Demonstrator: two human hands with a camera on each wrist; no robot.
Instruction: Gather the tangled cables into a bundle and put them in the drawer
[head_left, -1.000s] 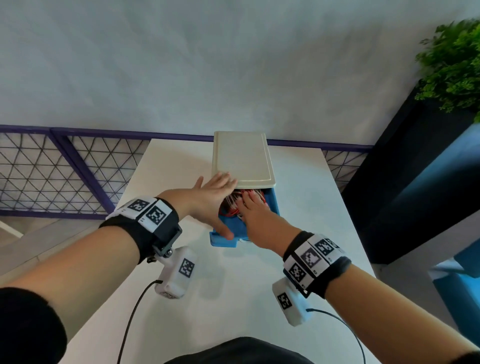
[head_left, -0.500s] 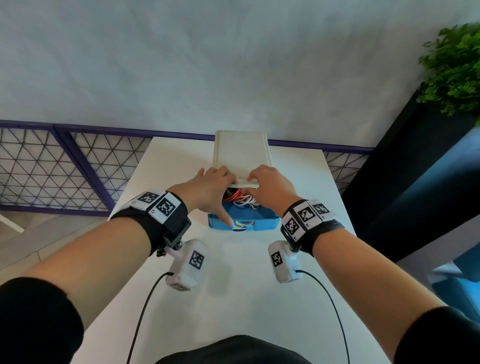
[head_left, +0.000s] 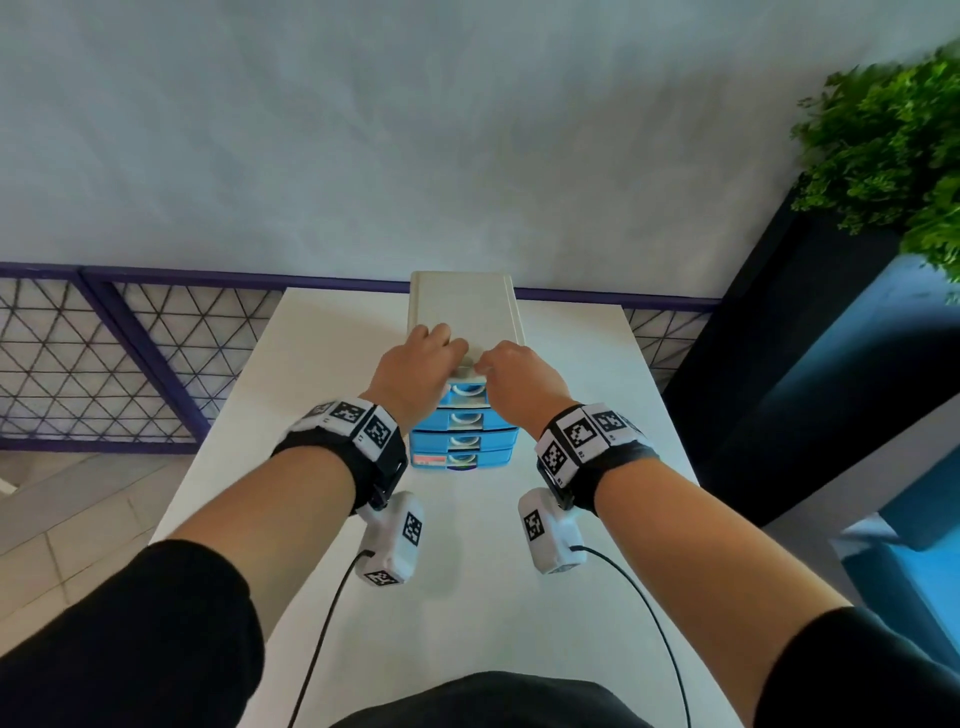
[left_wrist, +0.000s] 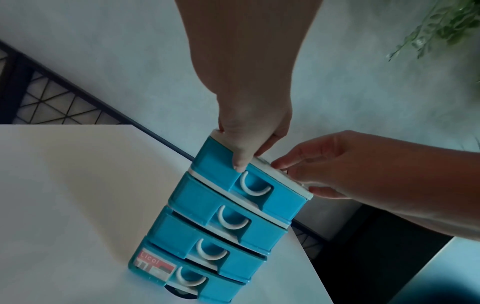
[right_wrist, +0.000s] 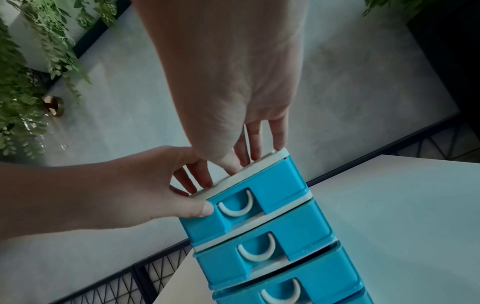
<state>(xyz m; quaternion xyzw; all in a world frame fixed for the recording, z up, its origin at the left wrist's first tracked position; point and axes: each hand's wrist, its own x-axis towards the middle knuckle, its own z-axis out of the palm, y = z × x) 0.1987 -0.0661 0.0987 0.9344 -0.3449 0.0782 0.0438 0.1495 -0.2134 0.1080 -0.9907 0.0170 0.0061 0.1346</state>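
A small drawer unit (head_left: 464, 306) with a white shell and several blue drawers stands on the white table (head_left: 311, 395). Its top drawer (head_left: 464, 396) (left_wrist: 215, 164) (right_wrist: 275, 185) sits pushed in, flush with the ones below. No cables show in any view. My left hand (head_left: 434, 351) (left_wrist: 246, 150) holds the unit's top front edge, fingers curled over the top and thumb on the top drawer's front. My right hand (head_left: 511, 364) (right_wrist: 241, 156) grips the same edge on the right, fingertips on the top and thumb at the corner.
The table's far edge meets a purple mesh railing (head_left: 78, 364) below a pale wall. A dark planter wall (head_left: 779, 364) with green foliage (head_left: 893, 130) stands close on the right. The lowest drawer carries a red label (left_wrist: 155, 265).
The top drawer, pulled out with red and white cables showing in it, has slid shut. Both hands came off the cables and drawer sides onto the unit's top front edge.
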